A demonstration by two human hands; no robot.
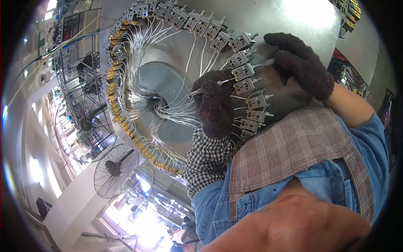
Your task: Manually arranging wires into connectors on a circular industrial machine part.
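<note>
My left hand (pixel 215 107), in a dark knitted glove, is closed around a slim rod-like tool (pixel 204 90) with a grey cylindrical end. Its thin shaft reaches right to one of the small metal blocks (pixel 242 72) on the ring's right side. My right hand (pixel 304 67), gloved alike, is at the outer side of that block. One finger stretches out above, and the lower fingers close on a short grey cylindrical piece (pixel 267 62) pointing at the block; its other end is hidden in the glove. White wires (pixel 140 71) run from the blocks inward.
A grey round plate (pixel 174 90) with a central hole takes in the wires. Brass-coloured fittings (pixel 113 98) line the ring's left side. The metal tabletop (pixel 289 17) extends behind. More fittings (pixel 350 17) lie at the far right. Large fans (pixel 115 168) stand at left.
</note>
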